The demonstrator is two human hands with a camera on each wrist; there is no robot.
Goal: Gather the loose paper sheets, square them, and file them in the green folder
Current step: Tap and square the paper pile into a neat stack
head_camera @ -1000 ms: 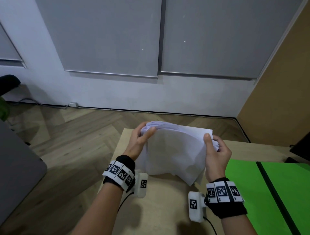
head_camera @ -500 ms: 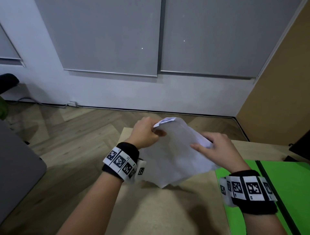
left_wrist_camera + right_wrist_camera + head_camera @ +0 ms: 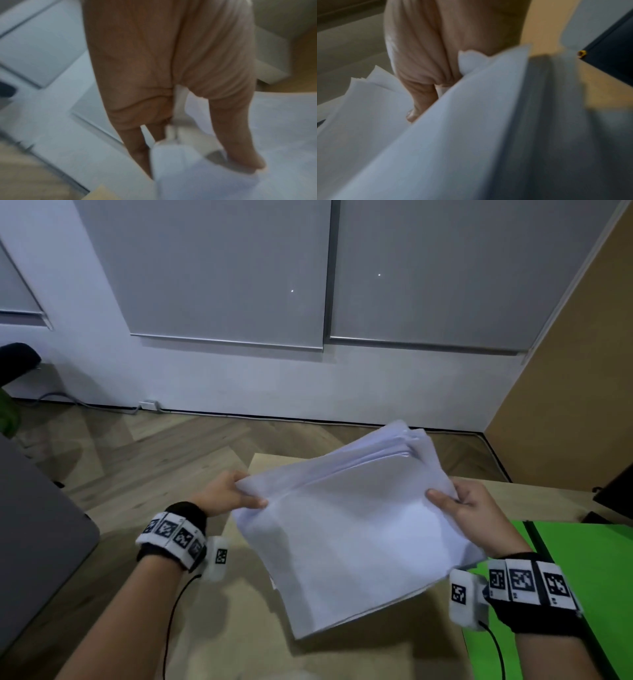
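A stack of white paper sheets (image 3: 349,529) hangs in the air above the wooden table (image 3: 212,621), turned diagonally with its far corner fanned out. My left hand (image 3: 233,494) pinches the stack's left corner, thumb on top. On the stack's right edge my right hand (image 3: 459,505) grips with the thumb on top and the fingers underneath. The left wrist view shows the thumb and fingers clamped on the crumpled paper corner (image 3: 178,142). Paper (image 3: 471,135) fills the right wrist view, which also shows my thumb. The green folder (image 3: 582,563) lies open on the table at the right.
A dark object (image 3: 616,491) sits at the table's far right edge. A grey chair or panel (image 3: 34,542) stands at the left over the wooden floor. The wall with grey blinds is ahead.
The stack has swung from a steep tilt to a flatter, diagonal lie and spread wider. My right hand moved from the top edge to grip the right edge; my left hand dropped lower.
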